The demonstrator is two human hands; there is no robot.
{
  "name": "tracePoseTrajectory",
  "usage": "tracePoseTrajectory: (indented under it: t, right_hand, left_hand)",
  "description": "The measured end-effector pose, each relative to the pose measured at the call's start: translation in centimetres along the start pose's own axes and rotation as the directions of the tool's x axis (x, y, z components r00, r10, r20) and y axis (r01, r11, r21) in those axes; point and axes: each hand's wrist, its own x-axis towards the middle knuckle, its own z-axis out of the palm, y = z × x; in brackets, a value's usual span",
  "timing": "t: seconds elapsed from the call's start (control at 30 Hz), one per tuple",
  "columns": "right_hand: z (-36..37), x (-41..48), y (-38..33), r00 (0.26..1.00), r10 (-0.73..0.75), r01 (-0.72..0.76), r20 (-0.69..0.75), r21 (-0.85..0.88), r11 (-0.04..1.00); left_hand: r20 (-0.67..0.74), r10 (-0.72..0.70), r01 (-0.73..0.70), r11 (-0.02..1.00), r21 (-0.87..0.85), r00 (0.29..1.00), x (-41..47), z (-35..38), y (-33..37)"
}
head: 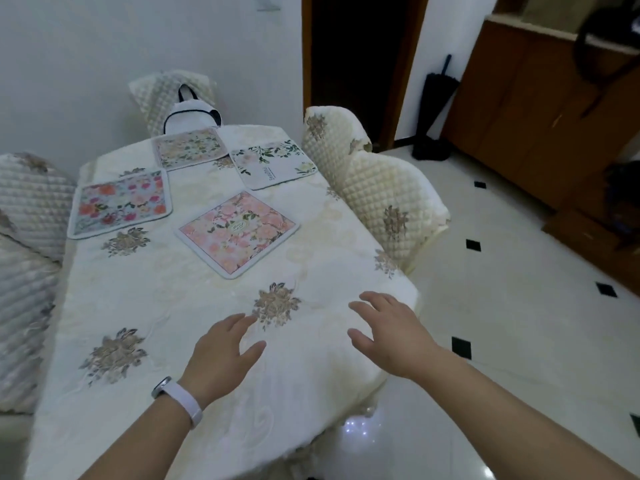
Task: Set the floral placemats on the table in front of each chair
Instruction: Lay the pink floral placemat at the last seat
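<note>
Left chairs quilted, tucked against bench. Blue-orange mat at left edge; beige mat at far end; pink mat mid-bench, skewed; white-green mat at right edge by right chairs. Left hand, wristband, fingers spread, empty, over cloth. Right hand likewise spread, empty, near bench corner.

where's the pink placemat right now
The pink placemat lies turned cornerwise mid-table, toward the right edge, between the white leafy placemat beyond it and the empty hands nearer the camera.
</note>
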Motion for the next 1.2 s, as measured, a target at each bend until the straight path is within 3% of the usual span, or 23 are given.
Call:
tracePoseTrajectory:
  t: [0.2, 0.47, 0.6, 0.77, 0.93, 1.2]
  right_hand:
    - [-0.5, 7.1, 1.4, 0.997, 0.04, -0.039, 0.071, -0.026, 0.999]
    - [1.3, 16.0, -0.5, 0.982, -0.072, 0.08, 0.175, -0.041, 0.996]
    - [2.8, 20.7, -0.7, 0.973, -0.103, 0.106, 0.207, -0.003, 0.994]
    - [5.0, 26.8, -0.4, 0.956, -0.095, 0.067, 0.279, 0.107, 0.992]
    - [7.0, 33.3, 0.1, 0.95, -0.038, -0.031, 0.31, 0.214, 0.976]
    - [9.1, 41.7, 1.6, 0.959, 0.018, -0.089, 0.283, 0.239, 0.967]
  left_hand:
    - [0.048, -0.119, 0.126, 0.97, -0.208, 0.992, 7.1, 0.8, -3.4]
    - [0.104, -0.325, 0.341, 0.877, -0.34, 0.94, 12.4, -0.2, -8.2]
    - [0.119, -0.447, 0.45, 0.774, -0.445, 0.886, 14.3, 0.2, -9.7]
    - [0.167, -0.614, 0.574, 0.56, -0.597, 0.772, 16.6, 1.1, -10.6]
    - [0.153, -0.714, 0.577, 0.4, -0.713, 0.683, 19.3, 0.9, -10.7]
    - [0.154, -0.742, 0.59, 0.37, -0.718, 0.653, 23.5, 0.9, -11.7]
